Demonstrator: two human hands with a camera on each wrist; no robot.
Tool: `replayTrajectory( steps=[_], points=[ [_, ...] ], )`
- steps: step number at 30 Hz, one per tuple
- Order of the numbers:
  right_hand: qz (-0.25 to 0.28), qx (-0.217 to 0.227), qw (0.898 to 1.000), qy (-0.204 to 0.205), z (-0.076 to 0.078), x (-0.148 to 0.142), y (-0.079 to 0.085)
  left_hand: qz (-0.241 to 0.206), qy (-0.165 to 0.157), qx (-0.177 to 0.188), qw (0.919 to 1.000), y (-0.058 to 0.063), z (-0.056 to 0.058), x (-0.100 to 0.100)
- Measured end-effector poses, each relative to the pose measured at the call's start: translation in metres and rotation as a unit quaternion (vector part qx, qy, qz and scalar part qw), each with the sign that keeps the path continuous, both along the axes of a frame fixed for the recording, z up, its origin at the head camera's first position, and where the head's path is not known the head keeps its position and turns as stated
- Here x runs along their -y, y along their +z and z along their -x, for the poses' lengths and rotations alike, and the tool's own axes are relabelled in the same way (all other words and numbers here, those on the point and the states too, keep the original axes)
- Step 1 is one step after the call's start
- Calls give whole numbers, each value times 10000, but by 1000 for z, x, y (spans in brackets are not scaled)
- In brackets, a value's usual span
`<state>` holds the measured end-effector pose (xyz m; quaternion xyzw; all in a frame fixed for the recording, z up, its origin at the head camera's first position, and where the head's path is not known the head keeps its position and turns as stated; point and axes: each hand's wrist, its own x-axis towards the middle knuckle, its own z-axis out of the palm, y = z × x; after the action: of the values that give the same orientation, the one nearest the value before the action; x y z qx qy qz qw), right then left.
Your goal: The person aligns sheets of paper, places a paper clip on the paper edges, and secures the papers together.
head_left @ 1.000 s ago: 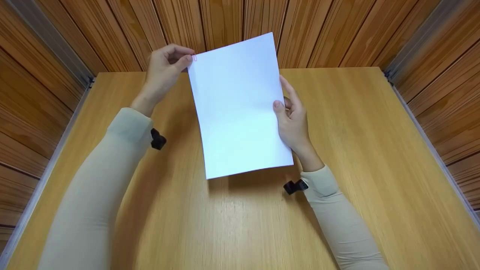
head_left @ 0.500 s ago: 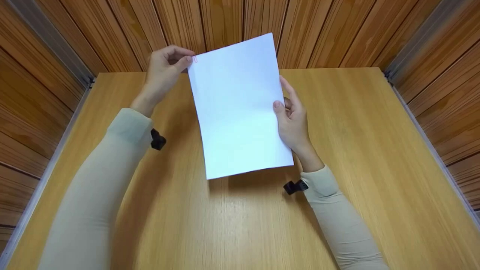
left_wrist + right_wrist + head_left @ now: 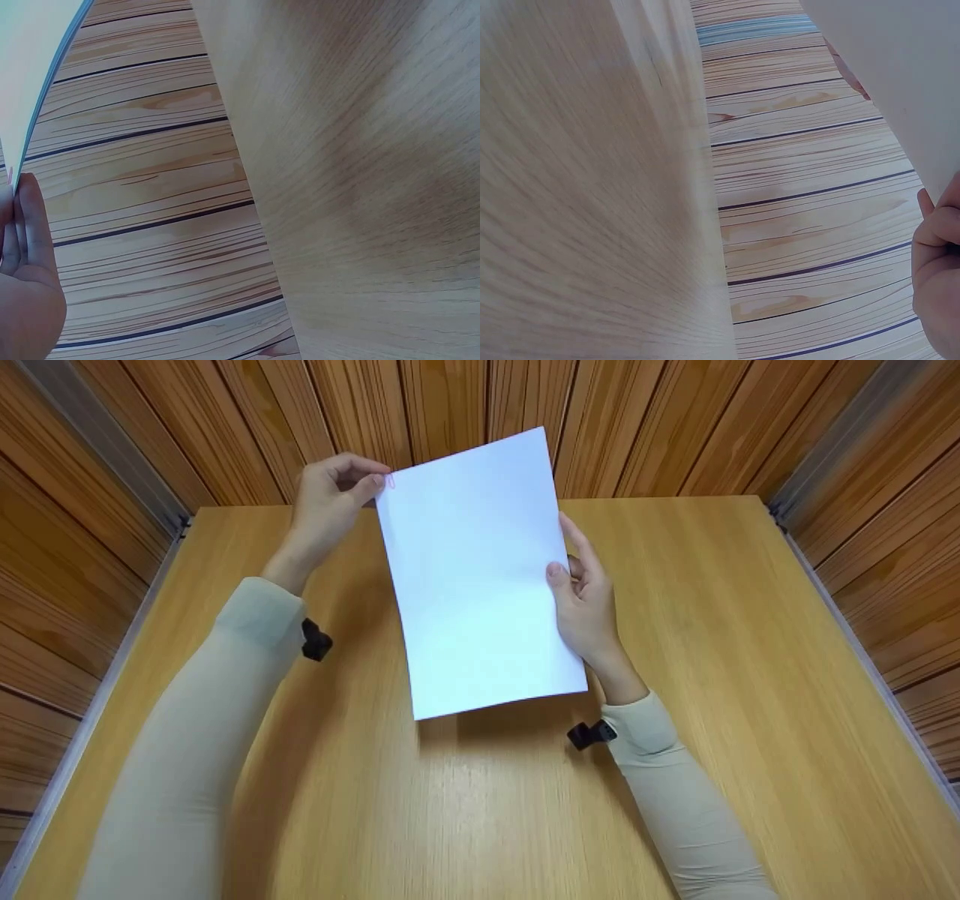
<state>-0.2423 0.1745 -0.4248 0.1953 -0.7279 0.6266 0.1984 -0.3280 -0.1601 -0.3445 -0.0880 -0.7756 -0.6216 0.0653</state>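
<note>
A white stack of paper is held up over the table, its face toward the head camera and slightly tilted. At its top left corner sits a small pink paper clip. My left hand pinches that corner between thumb and fingers, right beside the clip. Along the right edge my right hand grips the paper, thumb on the front and fingers behind. In the left wrist view the paper's layered edge shows above the left hand. The right wrist view catches the paper's back and the right hand.
The wooden table spreads beneath both hands, with the arms' shadows on it. A plank wall stands behind, and more plank panels flank both sides. A small black camera is on the left wrist, another black camera on the right.
Almost nothing differs: the paper and left hand sit a few pixels lower in the head view. Both hands keep their hold on the paper.
</note>
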Motion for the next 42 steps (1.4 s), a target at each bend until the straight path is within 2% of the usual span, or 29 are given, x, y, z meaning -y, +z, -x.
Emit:
replayTrajectory(
  steps=[26, 33, 42],
  points=[
    [-35, -19, 10000, -11, 1, 0, -2, 275, 50, -78, 9996, -2, 0, 2],
    [-55, -91, 9999, 32, 2, -1, -2, 90, -54, -28, 9999, -1, 0, 1],
    [-30, -200, 9998, 73, 4, 0, -3, 86, -24, -39, 10000, -2, 0, 2]
  ],
)
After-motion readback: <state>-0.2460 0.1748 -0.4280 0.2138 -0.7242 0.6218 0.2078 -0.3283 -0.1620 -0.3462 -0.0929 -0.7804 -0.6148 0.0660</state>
